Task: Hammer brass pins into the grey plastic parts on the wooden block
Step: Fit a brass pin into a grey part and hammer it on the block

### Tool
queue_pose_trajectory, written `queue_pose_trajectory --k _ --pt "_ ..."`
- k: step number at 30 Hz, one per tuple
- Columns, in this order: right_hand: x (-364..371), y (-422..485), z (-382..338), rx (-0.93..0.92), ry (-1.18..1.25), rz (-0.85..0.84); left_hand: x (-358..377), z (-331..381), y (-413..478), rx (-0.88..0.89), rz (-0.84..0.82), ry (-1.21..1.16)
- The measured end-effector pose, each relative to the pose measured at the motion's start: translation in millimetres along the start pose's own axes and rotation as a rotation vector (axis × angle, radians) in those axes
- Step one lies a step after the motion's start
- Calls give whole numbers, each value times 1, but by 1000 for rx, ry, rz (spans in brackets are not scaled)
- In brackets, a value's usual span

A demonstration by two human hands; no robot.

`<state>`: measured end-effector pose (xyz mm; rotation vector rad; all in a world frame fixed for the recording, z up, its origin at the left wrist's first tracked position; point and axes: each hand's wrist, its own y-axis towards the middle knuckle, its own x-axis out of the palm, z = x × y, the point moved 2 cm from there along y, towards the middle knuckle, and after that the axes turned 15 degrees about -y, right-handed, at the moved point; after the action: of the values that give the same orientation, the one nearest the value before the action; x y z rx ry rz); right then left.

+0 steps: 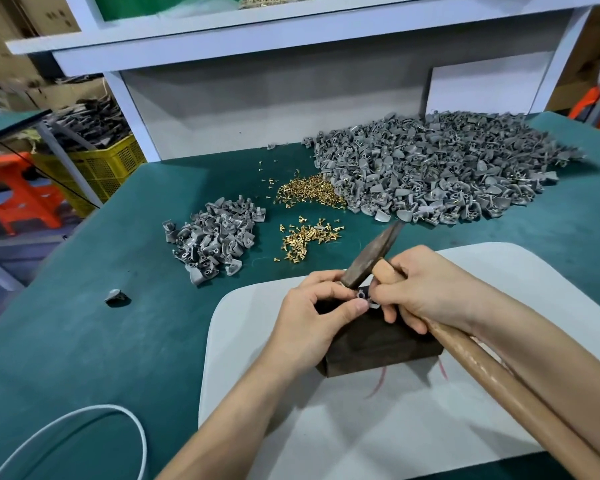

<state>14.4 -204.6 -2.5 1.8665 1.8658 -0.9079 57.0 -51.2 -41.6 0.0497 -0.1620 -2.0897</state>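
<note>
A dark wooden block (378, 344) stands on a white pad (257, 375) near the table's front. On top of the block sits a small grey plastic part (363, 300). My left hand (312, 317) pinches that part between thumb and fingers. My right hand (426, 289) grips the hammer (371, 258) close to its rusty head, whose lower end rests just above the part; the wooden handle (516, 403) runs back to the lower right. Whether a pin is in the part is hidden by my fingers.
A large heap of grey parts (437, 168) fills the back right of the green table (84, 323). A smaller grey heap (212, 233) lies left of centre, with two scatters of brass pins (309, 194) (305, 237). One loose grey part (116, 296) and a white cable (84, 420) lie at the left.
</note>
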Motion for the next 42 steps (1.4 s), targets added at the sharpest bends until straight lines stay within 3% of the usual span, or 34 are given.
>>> queue_pose_trajectory --k 12,24,42 --pt "-8 5 -2 12 25 -244 -3 -4 1 -72 -87 -124" --pt "-1 -5 -8 24 90 -118 -4 -8 2 -76 -84 -173" --pt "5 -11 -5 -30 -34 42 -4 -6 1 -53 -87 -134"
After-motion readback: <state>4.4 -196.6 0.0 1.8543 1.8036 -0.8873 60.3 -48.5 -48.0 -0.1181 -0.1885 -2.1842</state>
